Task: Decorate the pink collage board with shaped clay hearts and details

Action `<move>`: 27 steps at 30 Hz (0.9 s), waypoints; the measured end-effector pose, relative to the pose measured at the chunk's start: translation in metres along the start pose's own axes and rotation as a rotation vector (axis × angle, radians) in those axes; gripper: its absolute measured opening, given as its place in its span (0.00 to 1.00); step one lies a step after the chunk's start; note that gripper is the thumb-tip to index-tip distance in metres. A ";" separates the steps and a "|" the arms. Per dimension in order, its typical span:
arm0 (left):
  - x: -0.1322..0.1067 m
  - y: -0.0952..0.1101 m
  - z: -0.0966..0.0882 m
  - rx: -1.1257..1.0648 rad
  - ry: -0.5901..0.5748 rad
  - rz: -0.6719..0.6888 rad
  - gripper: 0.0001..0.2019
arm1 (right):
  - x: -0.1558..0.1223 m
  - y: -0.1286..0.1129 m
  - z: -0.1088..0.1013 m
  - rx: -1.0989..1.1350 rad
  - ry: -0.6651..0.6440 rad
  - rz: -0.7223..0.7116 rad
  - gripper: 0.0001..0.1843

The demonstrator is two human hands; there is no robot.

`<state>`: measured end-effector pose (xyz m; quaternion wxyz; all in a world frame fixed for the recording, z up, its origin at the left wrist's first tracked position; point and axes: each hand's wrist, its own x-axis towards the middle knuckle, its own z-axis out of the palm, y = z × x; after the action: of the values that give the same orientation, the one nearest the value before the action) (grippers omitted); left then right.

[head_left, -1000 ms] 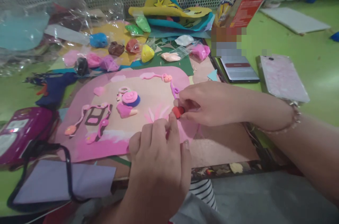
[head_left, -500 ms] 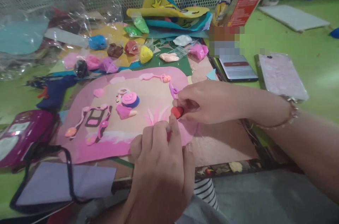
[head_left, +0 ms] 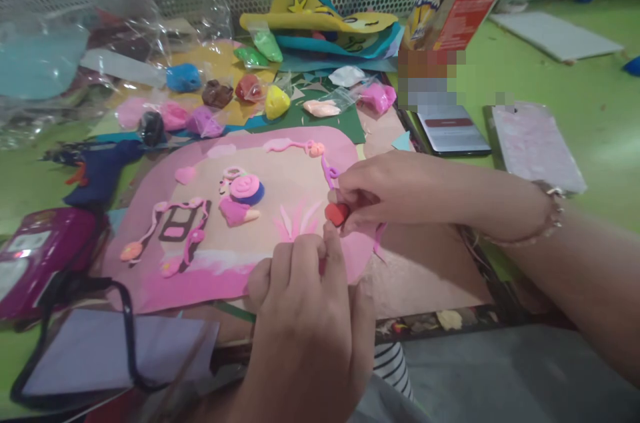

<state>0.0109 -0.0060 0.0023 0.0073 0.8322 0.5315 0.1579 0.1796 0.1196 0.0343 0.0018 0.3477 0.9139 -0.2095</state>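
A small red clay heart (head_left: 337, 213) lies at the right part of a pink, cloud-edged paper picture (head_left: 200, 290). My right hand (head_left: 385, 193) comes in from the right, thumb and fingers closed around the heart's edge. From below, my left hand (head_left: 307, 303) rests on the picture, its index fingertip touching the heart and its thumb apart. A bit of red shows between its fingers, too covered to make out. Beside the left fingertips are pink clay grass blades (head_left: 295, 216). A clay snail (head_left: 245, 190) with a pink spiral shell and a clay-framed window (head_left: 179, 223) sit farther left.
Several bagged clay lumps (head_left: 205, 122) lie behind the picture, near a yellow and blue paper hat (head_left: 320, 23). At the right are a phone (head_left: 453, 130), a pale phone case (head_left: 537, 143) and a snack bag (head_left: 455, 3). A magenta device (head_left: 50, 256) with a black strap lies left.
The view has shifted slightly. Both hands stay at the red heart; a little more of it shows between the right hand's fingers and the left index fingertip.
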 end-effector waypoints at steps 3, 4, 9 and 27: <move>0.000 0.000 0.000 -0.012 -0.006 -0.002 0.22 | 0.000 0.000 -0.001 0.017 -0.013 0.015 0.08; -0.001 0.000 0.000 -0.017 -0.007 -0.003 0.23 | 0.000 0.001 -0.002 0.019 -0.015 0.019 0.08; -0.004 -0.003 -0.010 -0.041 -0.021 0.012 0.23 | -0.002 0.007 -0.004 0.116 -0.048 -0.035 0.04; -0.006 -0.005 -0.010 -0.049 -0.015 0.033 0.23 | -0.001 0.010 -0.007 0.152 -0.049 -0.026 0.03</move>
<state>0.0013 -0.0102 0.0092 0.0291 0.8414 0.5137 0.1649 0.1877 0.1285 0.0372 -0.0051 0.3300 0.8994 -0.2866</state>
